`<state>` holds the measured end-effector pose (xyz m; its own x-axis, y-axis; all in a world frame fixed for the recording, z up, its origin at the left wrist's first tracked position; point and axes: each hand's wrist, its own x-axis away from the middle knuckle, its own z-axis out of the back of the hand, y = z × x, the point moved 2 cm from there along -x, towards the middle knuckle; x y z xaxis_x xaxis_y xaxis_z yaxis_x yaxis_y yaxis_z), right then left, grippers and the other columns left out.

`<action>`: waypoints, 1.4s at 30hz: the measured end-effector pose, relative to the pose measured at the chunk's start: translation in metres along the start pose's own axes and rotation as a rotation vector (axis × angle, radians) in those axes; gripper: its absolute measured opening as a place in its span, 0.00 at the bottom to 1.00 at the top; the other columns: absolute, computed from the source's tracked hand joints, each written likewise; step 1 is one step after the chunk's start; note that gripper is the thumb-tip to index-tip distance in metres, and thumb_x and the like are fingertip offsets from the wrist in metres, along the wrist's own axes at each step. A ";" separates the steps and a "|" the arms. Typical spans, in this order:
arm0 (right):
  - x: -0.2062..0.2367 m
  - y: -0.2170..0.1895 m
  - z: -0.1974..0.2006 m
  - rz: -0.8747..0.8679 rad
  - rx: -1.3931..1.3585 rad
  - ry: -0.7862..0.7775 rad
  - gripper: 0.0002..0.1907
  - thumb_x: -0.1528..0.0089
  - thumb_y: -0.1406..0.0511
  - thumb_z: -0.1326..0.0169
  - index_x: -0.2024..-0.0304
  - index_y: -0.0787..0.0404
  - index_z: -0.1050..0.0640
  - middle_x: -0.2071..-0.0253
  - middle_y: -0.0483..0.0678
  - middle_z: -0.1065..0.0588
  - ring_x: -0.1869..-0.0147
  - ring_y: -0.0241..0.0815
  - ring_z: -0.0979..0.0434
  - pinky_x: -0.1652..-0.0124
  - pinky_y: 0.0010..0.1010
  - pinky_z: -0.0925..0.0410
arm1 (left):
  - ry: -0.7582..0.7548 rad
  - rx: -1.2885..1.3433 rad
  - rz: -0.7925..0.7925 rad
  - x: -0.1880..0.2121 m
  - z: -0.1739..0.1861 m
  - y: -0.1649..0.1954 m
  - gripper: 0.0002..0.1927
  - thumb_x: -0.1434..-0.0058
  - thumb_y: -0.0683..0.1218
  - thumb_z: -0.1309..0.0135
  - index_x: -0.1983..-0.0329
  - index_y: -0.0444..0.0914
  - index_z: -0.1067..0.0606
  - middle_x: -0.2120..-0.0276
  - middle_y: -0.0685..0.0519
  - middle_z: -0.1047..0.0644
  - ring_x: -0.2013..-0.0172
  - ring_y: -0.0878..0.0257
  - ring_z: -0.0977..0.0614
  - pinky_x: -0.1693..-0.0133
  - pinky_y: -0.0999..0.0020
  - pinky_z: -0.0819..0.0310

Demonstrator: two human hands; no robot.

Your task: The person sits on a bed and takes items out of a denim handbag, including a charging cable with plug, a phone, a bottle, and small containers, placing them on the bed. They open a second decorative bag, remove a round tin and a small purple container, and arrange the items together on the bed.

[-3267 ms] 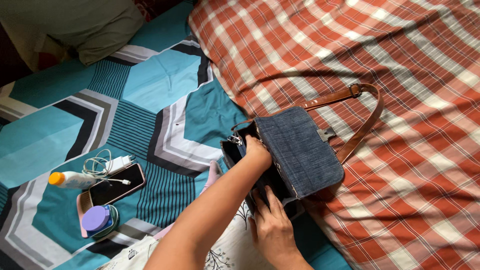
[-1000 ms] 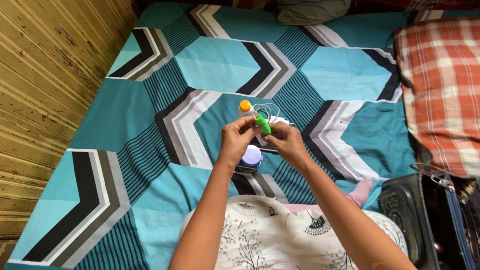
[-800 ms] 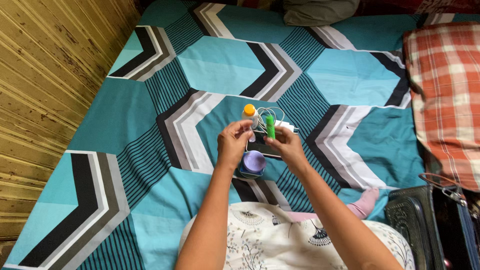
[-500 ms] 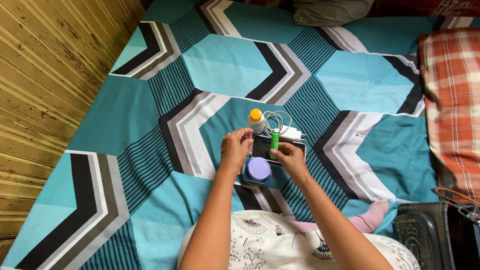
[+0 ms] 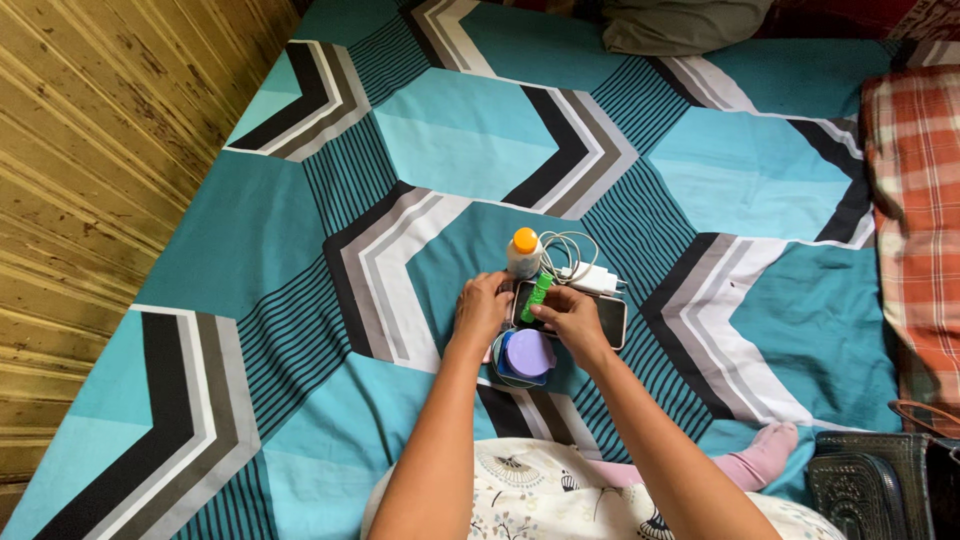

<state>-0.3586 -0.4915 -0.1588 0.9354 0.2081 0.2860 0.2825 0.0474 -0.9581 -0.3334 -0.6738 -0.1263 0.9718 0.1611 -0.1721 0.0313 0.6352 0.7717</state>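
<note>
Head view shows me both hands close together over the small cluster on the bed [image 5: 300, 200]: my right hand [image 5: 572, 318] is pinched on a small green tube [image 5: 535, 297], whose long axis tilts up and slightly right, away from me, over the dark phone [image 5: 605, 318]. My left hand [image 5: 482, 308] rests just left of the tube, fingers curled, holding nothing I can make out, so the right is nearer. Just behind lie an orange-capped bottle [image 5: 523, 250] and white cable [image 5: 575, 262]; a purple-lidded jar [image 5: 525, 355] sits between my wrists.
</note>
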 end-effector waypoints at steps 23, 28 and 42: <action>0.003 -0.031 -0.034 0.014 -0.210 -0.240 0.26 0.41 0.77 0.42 0.39 0.70 0.26 0.56 0.48 0.23 0.54 0.41 0.18 0.51 0.31 0.23 | -0.100 0.460 0.236 -0.008 0.008 -0.013 0.11 0.33 0.43 0.45 0.51 0.35 0.19 0.63 0.48 0.15 0.64 0.61 0.15 0.60 0.65 0.21; -0.013 -0.030 -0.034 0.059 -0.107 -0.158 0.24 0.41 0.77 0.41 0.41 0.71 0.27 0.58 0.50 0.23 0.56 0.41 0.17 0.53 0.32 0.22 | -0.044 0.663 0.259 -0.009 0.003 -0.030 0.14 0.39 0.43 0.42 0.50 0.36 0.20 0.64 0.46 0.17 0.65 0.57 0.17 0.63 0.62 0.20; 0.085 -0.039 0.034 0.108 0.317 0.133 0.18 0.39 0.71 0.41 0.46 0.63 0.20 0.60 0.49 0.17 0.58 0.34 0.18 0.61 0.28 0.27 | 0.133 -0.146 0.224 0.007 -0.014 -0.032 0.13 0.40 0.53 0.39 0.61 0.41 0.19 0.63 0.44 0.20 0.60 0.44 0.18 0.60 0.49 0.25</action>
<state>-0.2968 -0.4426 -0.0975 0.9817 0.1007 0.1619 0.1194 0.3374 -0.9337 -0.3311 -0.6824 -0.1612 0.9114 0.4007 -0.0937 -0.2234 0.6730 0.7051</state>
